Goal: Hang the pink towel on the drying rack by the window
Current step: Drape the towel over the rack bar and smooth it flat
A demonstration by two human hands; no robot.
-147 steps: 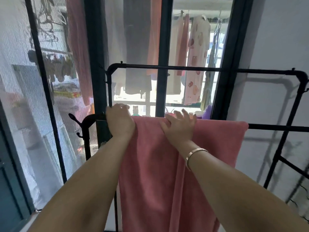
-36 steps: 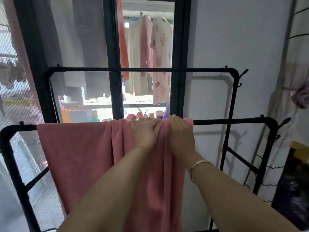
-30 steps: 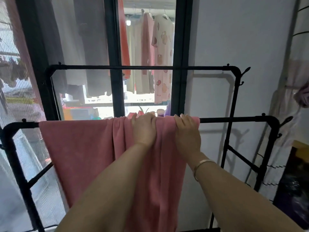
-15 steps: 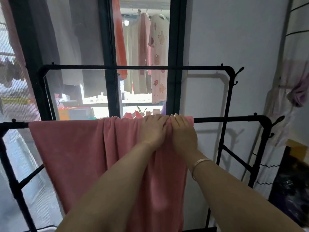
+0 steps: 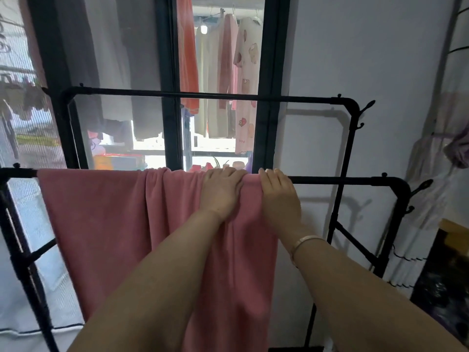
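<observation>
Window (image 5: 223, 72): black-framed, behind the rack; laundry hangs outside.
Rack (image 5: 342, 179): black tube frame by the window; the near lower rail carries the towel, the higher rear rail is bare.
Towel (image 5: 101, 224): pink, draped over the near rail from its left end to about mid-rail. Left part hangs flat; right part is bunched in vertical folds under the hands, probably why both hands are there, to spread it.
Left hand (image 5: 223, 194): fingers curled over the rail top, gripping towel.
Right hand (image 5: 279, 196): at the towel's right edge, fingers hooked over the rail, holding the edge.
Change: against 4.9 s ago, both hands sit at the towel's right end, close together, and the folds have gathered there; view has panned right.
</observation>
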